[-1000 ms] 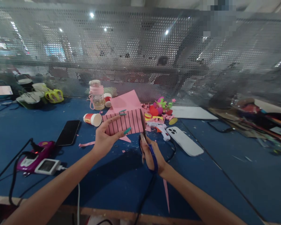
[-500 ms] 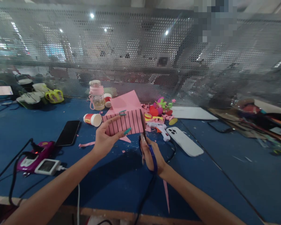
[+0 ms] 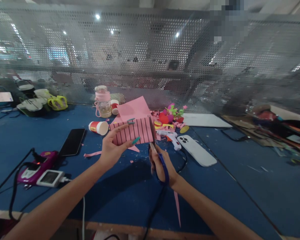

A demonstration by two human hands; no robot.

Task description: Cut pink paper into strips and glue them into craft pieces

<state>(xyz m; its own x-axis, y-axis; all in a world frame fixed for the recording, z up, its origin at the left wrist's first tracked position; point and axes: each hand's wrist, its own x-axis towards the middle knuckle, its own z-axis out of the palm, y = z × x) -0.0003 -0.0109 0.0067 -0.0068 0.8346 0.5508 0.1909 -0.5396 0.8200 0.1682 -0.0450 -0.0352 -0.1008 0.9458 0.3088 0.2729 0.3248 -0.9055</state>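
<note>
A pink sheet of paper (image 3: 142,130) with dark parallel lines is pinched by my left hand (image 3: 112,146), thumb in front and fingers across its left part. My right hand (image 3: 162,165) grips blue-handled scissors (image 3: 165,171), their blades upright at the sheet's right edge. Behind the lined sheet stands out a plain pink sheet (image 3: 135,108). A thin pink paper strip (image 3: 177,208) lies below my right wrist, and another pink strip (image 3: 93,154) lies left of my left hand. Close to the scissors rests a white and orange glue gun (image 3: 173,140).
Colourful cut-outs and scraps (image 3: 168,116) are heaped behind the glue gun. A white phone (image 3: 197,150) lies to the right, a black phone (image 3: 72,142) to the left. Nearby are a paper cup (image 3: 98,127), a bottle (image 3: 103,101) and a purple power strip (image 3: 37,168) with cables.
The scissors' blades look closer together at the sheet's right edge, and my right fingers have shifted slightly. My left hand and the lined sheet stay almost in place.
</note>
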